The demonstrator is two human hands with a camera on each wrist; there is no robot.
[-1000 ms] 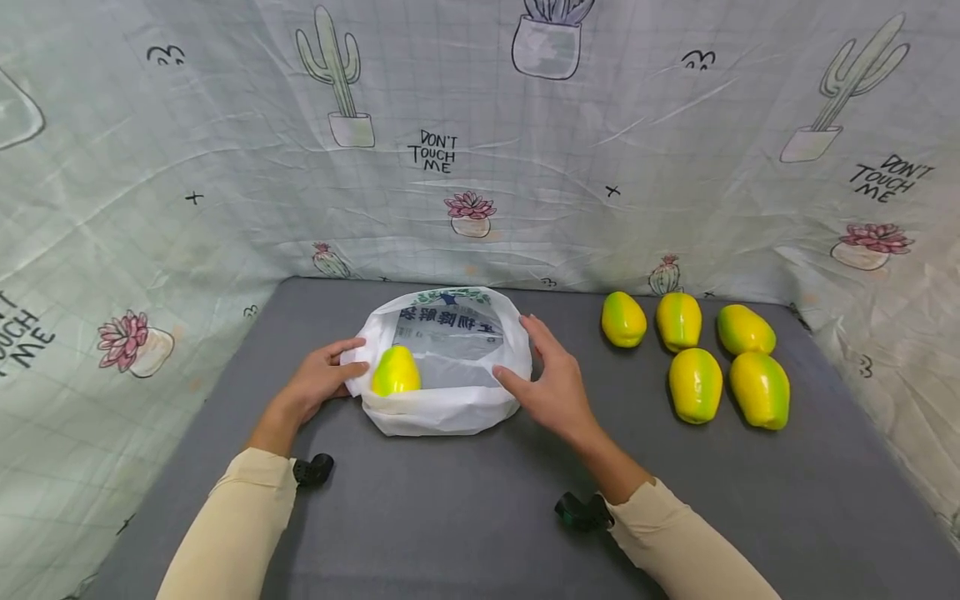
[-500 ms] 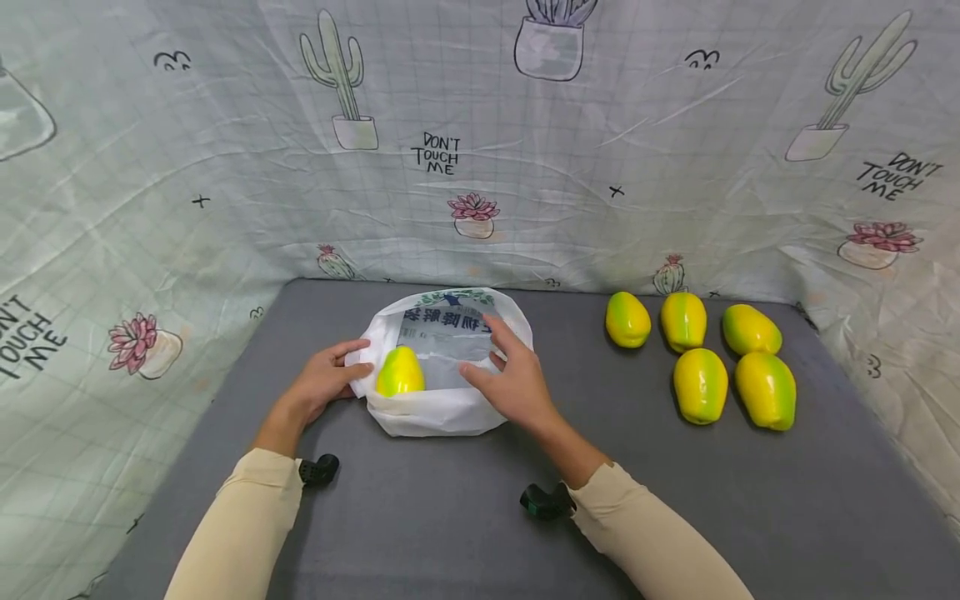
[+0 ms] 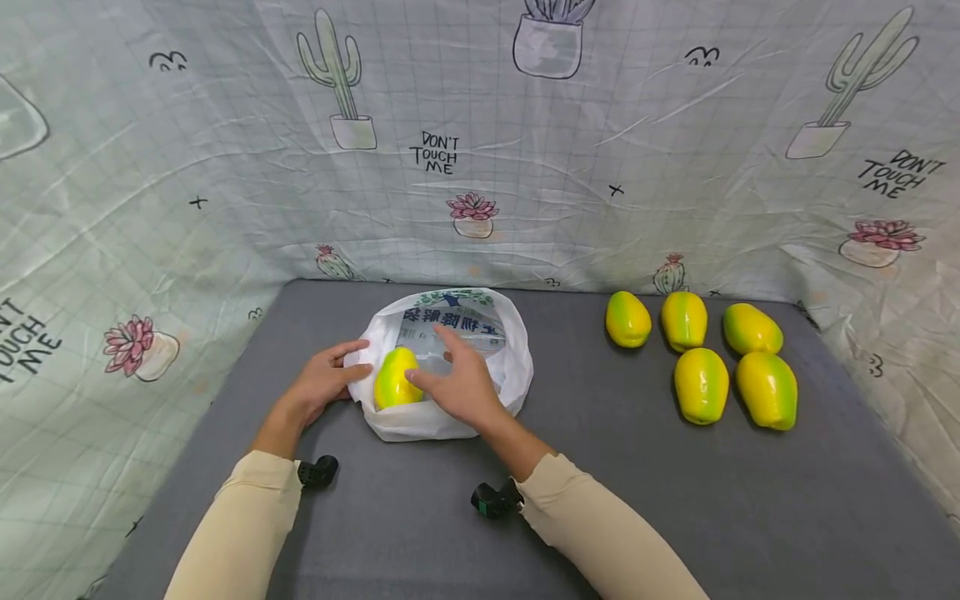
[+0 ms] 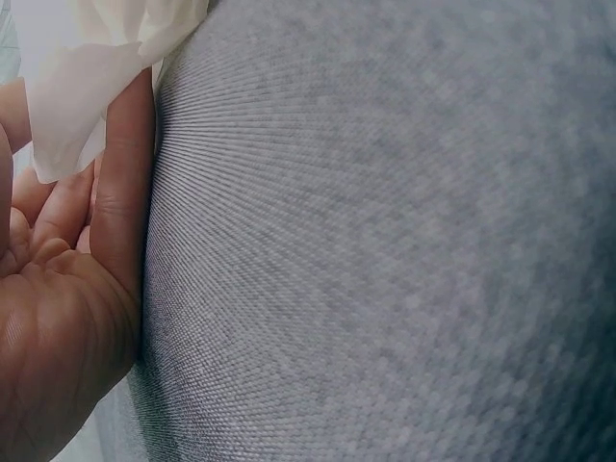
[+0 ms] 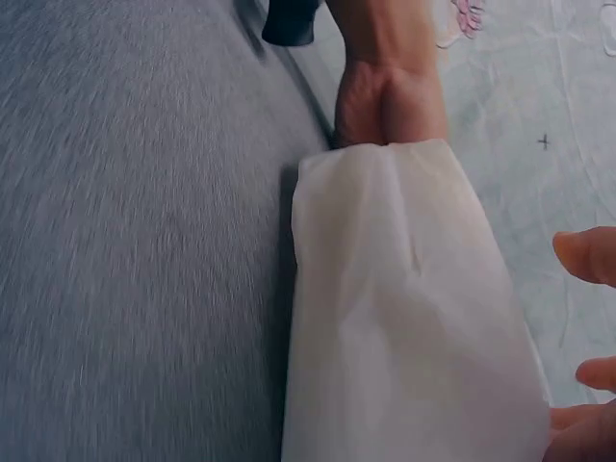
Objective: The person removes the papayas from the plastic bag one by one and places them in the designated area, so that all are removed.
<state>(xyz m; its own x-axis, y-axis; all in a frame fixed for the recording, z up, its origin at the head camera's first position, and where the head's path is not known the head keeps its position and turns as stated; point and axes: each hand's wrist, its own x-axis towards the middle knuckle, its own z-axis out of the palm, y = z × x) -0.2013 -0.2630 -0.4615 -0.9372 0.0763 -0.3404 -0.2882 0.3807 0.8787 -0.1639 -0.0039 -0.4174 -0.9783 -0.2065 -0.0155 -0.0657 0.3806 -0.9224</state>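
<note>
A white plastic bag [image 3: 516, 354] with printed characters stands with its mouth spread on the grey table. Inside, at its left, lies a yellow-green mango [image 3: 393, 385]. My left hand [image 3: 321, 382] pinches the bag's left rim; the left wrist view has the white film [image 4: 106, 67] between its thumb and fingers. Over the bag's opening, my right hand [image 3: 467, 379] is spread just right of the mango, its thumb at the fruit's edge; whether they touch I cannot tell. The right wrist view catches the bag's side [image 5: 404, 318] and some right fingertips [image 5: 592, 255].
Several more mangoes [image 3: 701, 386] lie in two loose rows at the table's right. A cactus-print cloth [image 3: 540, 158] rises behind the table [image 3: 420, 525] and at both sides. Black wrist cameras [image 3: 495, 502] sit below both hands.
My right hand has left the bag's right rim and moved left across the opening to the mango. The left hand keeps its place. The bag's front rim has sunk a little.
</note>
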